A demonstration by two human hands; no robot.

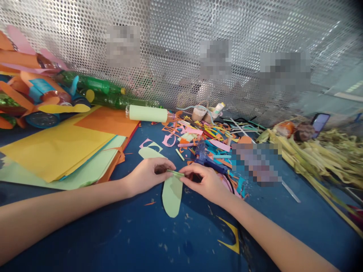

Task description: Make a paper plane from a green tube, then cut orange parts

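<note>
A light green paper cutout (172,196), long with a rounded lower end, hangs between my two hands over the blue table. My left hand (147,173) pinches the left end of its folded upper edge between thumb and fingers. At the right end of that same edge, my right hand (204,180) pinches too. Just behind my left hand lies another rounded light green paper piece (151,152). A blue glue gun (211,163) rests beyond my right hand, its cord passing behind the hand.
Coloured paper sheets (56,151) are stacked at left, with paper-covered bottles (51,94) behind. A bottle wrapped in green paper (148,113) lies at the back. Paper scraps (198,132) litter the middle. Dried husks (309,162) cover the right. A perforated metal screen (170,34) stands behind.
</note>
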